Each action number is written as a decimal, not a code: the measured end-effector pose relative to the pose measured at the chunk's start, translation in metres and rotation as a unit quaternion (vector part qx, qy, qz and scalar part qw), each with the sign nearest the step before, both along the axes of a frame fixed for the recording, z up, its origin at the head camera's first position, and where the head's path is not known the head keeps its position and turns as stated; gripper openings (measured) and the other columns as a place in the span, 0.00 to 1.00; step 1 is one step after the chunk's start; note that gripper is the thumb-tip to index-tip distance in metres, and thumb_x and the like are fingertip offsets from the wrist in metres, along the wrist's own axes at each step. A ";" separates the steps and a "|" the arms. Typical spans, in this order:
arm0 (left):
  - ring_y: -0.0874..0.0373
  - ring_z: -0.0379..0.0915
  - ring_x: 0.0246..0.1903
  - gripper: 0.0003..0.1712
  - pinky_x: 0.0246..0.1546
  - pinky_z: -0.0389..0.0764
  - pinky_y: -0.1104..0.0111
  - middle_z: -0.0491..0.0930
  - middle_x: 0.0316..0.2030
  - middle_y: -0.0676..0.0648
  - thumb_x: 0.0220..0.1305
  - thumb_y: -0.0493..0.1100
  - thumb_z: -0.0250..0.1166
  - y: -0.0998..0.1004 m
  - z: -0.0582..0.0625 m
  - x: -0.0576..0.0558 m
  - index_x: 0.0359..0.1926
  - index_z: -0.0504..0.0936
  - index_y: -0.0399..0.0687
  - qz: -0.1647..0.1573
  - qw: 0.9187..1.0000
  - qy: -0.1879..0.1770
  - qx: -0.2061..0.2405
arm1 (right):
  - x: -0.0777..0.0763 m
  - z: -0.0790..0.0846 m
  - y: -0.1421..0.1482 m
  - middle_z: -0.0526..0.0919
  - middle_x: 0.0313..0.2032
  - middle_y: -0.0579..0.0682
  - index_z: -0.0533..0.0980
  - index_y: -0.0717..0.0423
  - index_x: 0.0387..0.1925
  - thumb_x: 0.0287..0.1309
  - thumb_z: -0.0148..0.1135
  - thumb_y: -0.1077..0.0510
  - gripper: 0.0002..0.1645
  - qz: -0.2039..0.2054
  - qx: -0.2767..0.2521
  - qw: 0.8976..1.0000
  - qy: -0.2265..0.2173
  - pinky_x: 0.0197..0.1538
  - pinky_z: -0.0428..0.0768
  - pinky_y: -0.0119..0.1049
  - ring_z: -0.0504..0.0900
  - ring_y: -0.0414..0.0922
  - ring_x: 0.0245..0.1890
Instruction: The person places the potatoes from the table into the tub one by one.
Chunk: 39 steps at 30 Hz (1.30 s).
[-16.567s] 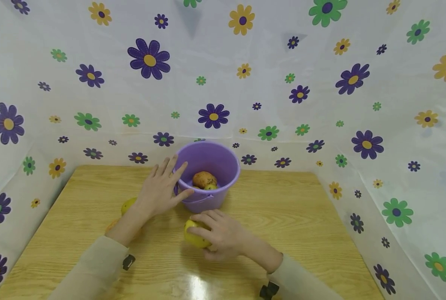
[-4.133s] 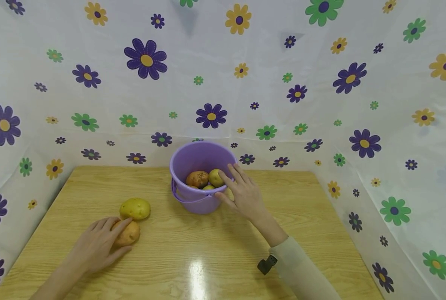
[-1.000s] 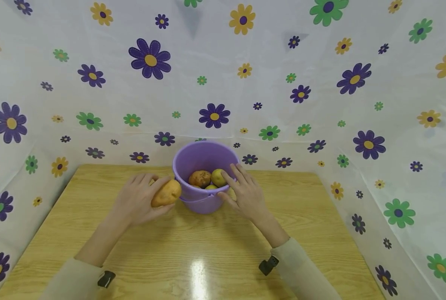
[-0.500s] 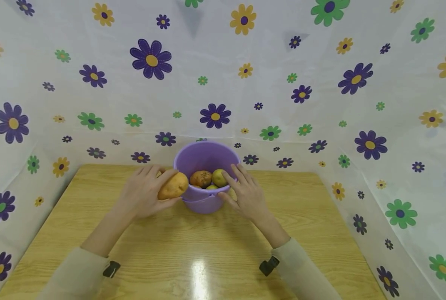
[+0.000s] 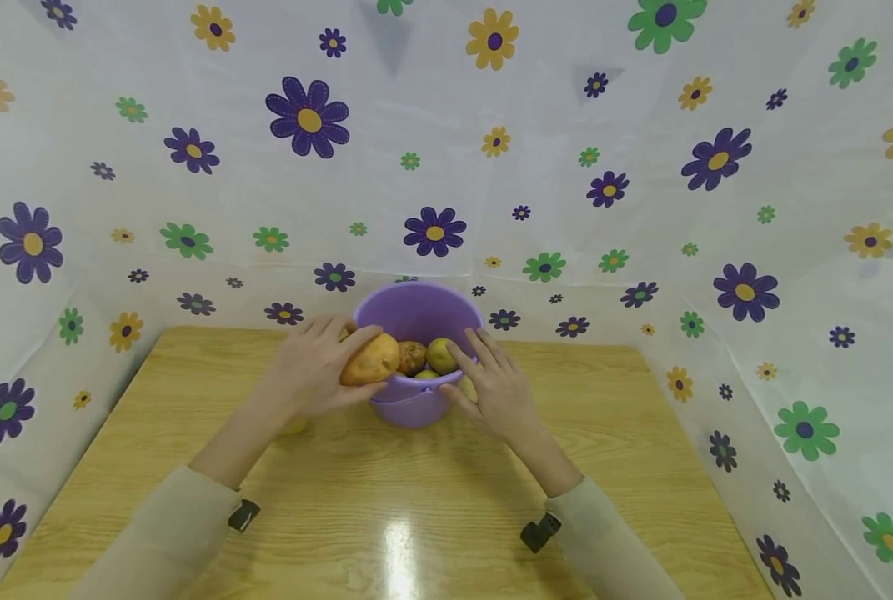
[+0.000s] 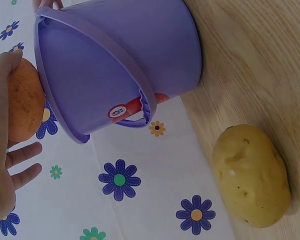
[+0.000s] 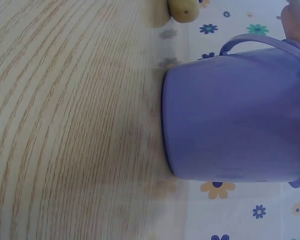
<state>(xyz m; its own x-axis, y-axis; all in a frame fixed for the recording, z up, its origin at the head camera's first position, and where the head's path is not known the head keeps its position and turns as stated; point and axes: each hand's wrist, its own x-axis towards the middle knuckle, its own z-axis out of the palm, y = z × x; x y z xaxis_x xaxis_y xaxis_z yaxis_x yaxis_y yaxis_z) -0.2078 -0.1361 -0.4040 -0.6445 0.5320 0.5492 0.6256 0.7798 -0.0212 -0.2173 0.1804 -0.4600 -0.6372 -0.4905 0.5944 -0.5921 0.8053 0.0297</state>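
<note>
A purple bucket [image 5: 416, 408] stands upright on the table, with several potatoes inside, among them a brown one [image 5: 412, 357] and a greenish one [image 5: 442, 356]. My left hand [image 5: 307, 371] grips an orange-tan potato [image 5: 372, 360] at the bucket's left rim; in the left wrist view that potato [image 6: 26, 102] shows right beside the rim. My right hand [image 5: 497, 387] rests its spread fingers on the bucket's right rim and holds no potato. A yellow potato [image 6: 251, 175] lies on the table, mostly hidden behind my left forearm in the head view.
The wooden table [image 5: 446, 517] carries the bucket near its back edge. White cloth with printed flowers [image 5: 446, 167] walls off the back and both sides. The bucket's handle [image 6: 115, 50] hangs down along its side.
Earlier my left hand was on the orange-tan potato on the table at left; it has since lifted it and moved right to the bucket's rim. My right hand has stayed on the rim lately.
</note>
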 end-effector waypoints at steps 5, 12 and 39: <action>0.40 0.83 0.49 0.46 0.55 0.86 0.48 0.84 0.48 0.41 0.55 0.74 0.72 0.008 0.004 -0.006 0.67 0.79 0.55 -0.007 1.000 0.010 -0.008 | 0.000 -0.001 0.001 0.77 0.72 0.62 0.76 0.49 0.71 0.75 0.29 0.22 0.50 -0.001 0.005 1.000 0.003 0.70 0.81 0.59 0.74 0.61 0.74; 0.42 0.82 0.48 0.46 0.55 0.86 0.49 0.84 0.48 0.41 0.55 0.73 0.73 0.018 0.007 -0.015 0.67 0.80 0.52 -0.021 1.000 0.013 -0.009 | 0.000 -0.002 0.001 0.77 0.72 0.61 0.76 0.48 0.71 0.76 0.29 0.22 0.49 0.000 0.005 1.000 0.006 0.68 0.82 0.60 0.75 0.61 0.74; 0.40 0.81 0.56 0.44 0.60 0.85 0.47 0.82 0.55 0.39 0.62 0.74 0.67 0.055 0.005 -0.053 0.70 0.75 0.54 0.008 0.997 -0.074 -0.037 | 0.000 0.000 0.001 0.76 0.73 0.61 0.75 0.48 0.72 0.75 0.28 0.21 0.50 -0.001 0.006 1.000 -0.013 0.70 0.80 0.60 0.73 0.61 0.76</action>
